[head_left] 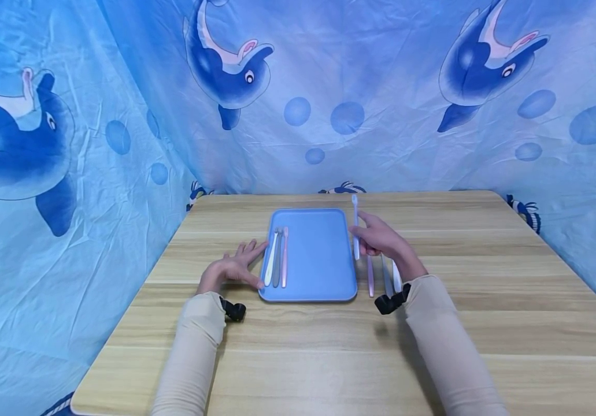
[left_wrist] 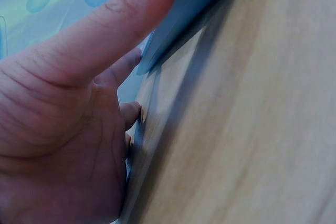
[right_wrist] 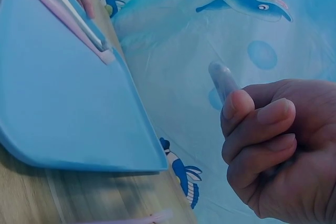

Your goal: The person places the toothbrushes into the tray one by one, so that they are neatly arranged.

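A blue tray [head_left: 318,254] lies on the wooden table. Along its left side sit a white toothbrush [head_left: 271,260], a grey toothbrush [head_left: 277,263] and a pink toothbrush [head_left: 285,260], side by side. My left hand [head_left: 232,268] rests at the tray's left edge, fingers spread, the thumb [left_wrist: 126,19] against its rim in the left wrist view. Over the tray's right edge, my right hand [head_left: 381,236] pinches a pale lilac toothbrush [head_left: 356,231], held roughly upright. In the right wrist view, one end of this toothbrush [right_wrist: 223,80] pokes out beyond the curled fingers; the rest is hidden.
Right of the tray, partly under my right forearm, lie a pink-purple toothbrush [head_left: 370,277], a greyish toothbrush [head_left: 387,277] and a white toothbrush [head_left: 396,276]. A blue dolphin-print curtain [head_left: 287,156] hangs behind the wooden table [head_left: 298,358] and along its sides.
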`<state>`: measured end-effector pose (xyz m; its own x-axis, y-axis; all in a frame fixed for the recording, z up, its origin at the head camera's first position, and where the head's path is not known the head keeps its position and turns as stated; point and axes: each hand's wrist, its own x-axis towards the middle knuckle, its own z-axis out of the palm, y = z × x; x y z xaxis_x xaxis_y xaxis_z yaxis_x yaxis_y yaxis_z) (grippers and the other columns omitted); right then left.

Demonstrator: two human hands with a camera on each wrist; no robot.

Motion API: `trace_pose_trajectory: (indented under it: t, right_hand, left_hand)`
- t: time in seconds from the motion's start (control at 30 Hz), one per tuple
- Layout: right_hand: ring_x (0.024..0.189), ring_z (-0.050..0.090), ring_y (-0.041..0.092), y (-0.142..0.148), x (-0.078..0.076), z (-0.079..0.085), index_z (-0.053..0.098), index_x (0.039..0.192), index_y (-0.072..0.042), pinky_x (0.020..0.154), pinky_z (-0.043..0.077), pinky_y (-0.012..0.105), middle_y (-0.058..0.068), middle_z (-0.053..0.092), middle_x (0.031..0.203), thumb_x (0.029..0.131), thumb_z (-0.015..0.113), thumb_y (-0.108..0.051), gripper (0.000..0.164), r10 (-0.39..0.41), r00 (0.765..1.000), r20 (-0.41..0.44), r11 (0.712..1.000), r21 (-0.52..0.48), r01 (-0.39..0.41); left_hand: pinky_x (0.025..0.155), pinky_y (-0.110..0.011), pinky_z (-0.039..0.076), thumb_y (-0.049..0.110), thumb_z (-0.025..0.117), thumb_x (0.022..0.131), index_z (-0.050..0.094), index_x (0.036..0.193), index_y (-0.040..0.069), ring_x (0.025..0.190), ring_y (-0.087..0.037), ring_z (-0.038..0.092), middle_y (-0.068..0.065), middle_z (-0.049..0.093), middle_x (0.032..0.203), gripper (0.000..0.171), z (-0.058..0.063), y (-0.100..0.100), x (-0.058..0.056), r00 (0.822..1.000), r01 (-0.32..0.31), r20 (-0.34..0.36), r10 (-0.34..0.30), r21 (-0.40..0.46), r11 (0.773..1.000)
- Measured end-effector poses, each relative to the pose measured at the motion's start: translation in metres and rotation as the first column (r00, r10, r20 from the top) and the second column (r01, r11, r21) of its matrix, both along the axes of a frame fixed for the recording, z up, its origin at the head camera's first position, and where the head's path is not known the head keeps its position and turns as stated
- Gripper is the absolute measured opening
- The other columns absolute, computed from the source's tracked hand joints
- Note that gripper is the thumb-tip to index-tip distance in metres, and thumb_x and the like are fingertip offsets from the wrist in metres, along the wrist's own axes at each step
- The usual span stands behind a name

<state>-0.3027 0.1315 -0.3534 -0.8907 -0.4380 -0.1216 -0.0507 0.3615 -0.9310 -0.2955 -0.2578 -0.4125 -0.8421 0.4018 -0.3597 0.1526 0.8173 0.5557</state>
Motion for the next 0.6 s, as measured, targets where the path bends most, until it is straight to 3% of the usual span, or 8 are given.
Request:
trace_pose_trajectory:
  t: [0.33, 0.6]
  right_hand:
    - [0.037, 0.043, 0.006, -0.012, -0.002, 0.004, 0.004, 0.162, -0.005, 0.038, 0.032, 0.019, -0.004, 0.053, 0.048, 0.107, 0.042, -0.019, 0.068, -0.006, 1.000, 0.000, 1.000, 0.018, 0.006]
    - [0.037, 0.042, 0.006, -0.020, -0.003, 0.003, 0.022, 0.156, -0.006, 0.038, 0.031, 0.019, -0.004, 0.051, 0.048, 0.107, 0.041, -0.017, 0.054, 0.019, 1.000, -0.012, 1.000, -0.008, -0.019]
  left_hand:
    - [0.114, -0.077, -0.014, 0.056, 0.087, 0.067, 0.001, 0.163, 0.025, 0.153, -0.047, -0.021, -0.018, -0.015, 0.169, 0.132, 0.001, -0.001, -0.001, 1.000, -0.005, 0.010, 0.005, 0.005, 1.000]
    - [0.114, -0.076, -0.015, 0.051, 0.088, 0.068, 0.001, 0.163, 0.025, 0.153, -0.047, -0.022, -0.018, -0.016, 0.169, 0.131, 0.001, -0.002, -0.001, 1.000, -0.013, 0.019, 0.013, 0.014, 1.000]
